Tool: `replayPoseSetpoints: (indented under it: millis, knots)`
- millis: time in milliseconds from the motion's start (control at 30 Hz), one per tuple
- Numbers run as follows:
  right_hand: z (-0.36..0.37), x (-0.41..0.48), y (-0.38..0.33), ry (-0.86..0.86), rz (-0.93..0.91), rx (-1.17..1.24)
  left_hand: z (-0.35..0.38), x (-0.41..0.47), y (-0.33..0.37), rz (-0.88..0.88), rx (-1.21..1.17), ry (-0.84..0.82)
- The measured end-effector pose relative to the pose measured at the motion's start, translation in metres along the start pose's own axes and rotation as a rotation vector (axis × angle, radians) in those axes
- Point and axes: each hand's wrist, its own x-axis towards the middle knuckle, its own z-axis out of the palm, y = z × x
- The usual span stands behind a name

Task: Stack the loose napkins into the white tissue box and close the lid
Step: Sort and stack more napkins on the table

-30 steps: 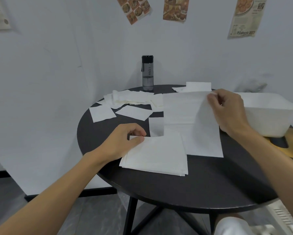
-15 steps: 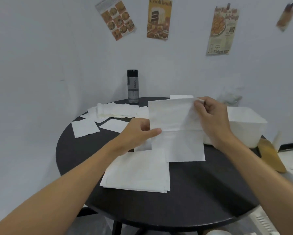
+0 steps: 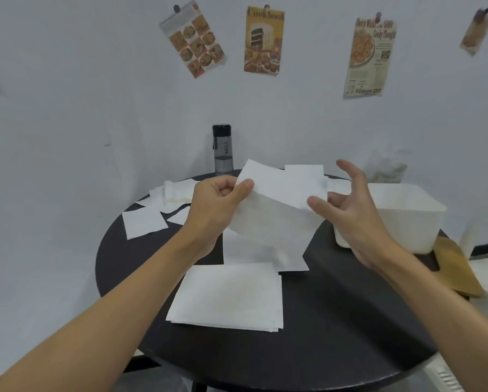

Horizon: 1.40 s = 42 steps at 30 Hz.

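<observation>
A large white napkin (image 3: 276, 210) hangs tilted above the black round table (image 3: 336, 321). My left hand (image 3: 217, 205) pinches its upper left corner. To its right, my right hand (image 3: 350, 219) has its fingers spread, and only the thumb touches the napkin's right edge. Below, a squared stack of napkins (image 3: 231, 295) lies flat near the front. The white tissue box (image 3: 406, 216) stands open at the right, partly behind my right hand. Its tan lid (image 3: 457, 270) lies beside it at the table's right edge. Loose napkins (image 3: 144, 222) lie at the far left.
A dark water bottle (image 3: 222, 148) stands at the table's back edge by the wall. A heap of crumpled napkins (image 3: 175, 190) sits left of my left hand, and one more napkin (image 3: 303, 171) lies behind the held one. Posters hang on the wall.
My left hand left the stack and took the big napkin's left corner. My right hand gave up its pinch and spread its fingers. The napkin rose off the table and tilted.
</observation>
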Motion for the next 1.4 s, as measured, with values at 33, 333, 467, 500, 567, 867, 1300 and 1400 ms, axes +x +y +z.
replayPoseSetpoints:
  millis: [33, 333, 467, 500, 567, 867, 1300, 1400]
  knots:
    - [0.003, -0.002, 0.002, -0.036, 0.008, 0.030, 0.000, -0.002, 0.001, 0.001, -0.013, 0.028]
    - [0.025, -0.003, 0.006, 0.076, -0.053, -0.081, -0.022, -0.015, 0.003, 0.037, 0.118, 0.143]
    - [0.029, 0.000, 0.007, 0.056, -0.096, -0.147, -0.042, -0.023, 0.000, 0.096, 0.269, 0.061]
    - [0.031, 0.001, 0.008, 0.055, -0.108, -0.200, -0.046, -0.025, 0.000, 0.101, 0.295, 0.044]
    - [0.034, 0.001, 0.007, 0.049, -0.128, -0.282, -0.054, -0.028, 0.001, 0.120, 0.347, 0.025]
    - [0.056, -0.006, -0.006, -0.133, 0.016, -0.111, -0.081, -0.036, 0.011, 0.103, 0.376, 0.004]
    - [0.061, -0.020, 0.038, -0.434, 0.100, -0.627, -0.098, -0.058, -0.058, -0.009, 0.794, -0.291]
    - [0.052, -0.009, 0.041, -0.343, 0.103, -0.620, -0.095, -0.048, -0.056, -0.007, 0.781, -0.267]
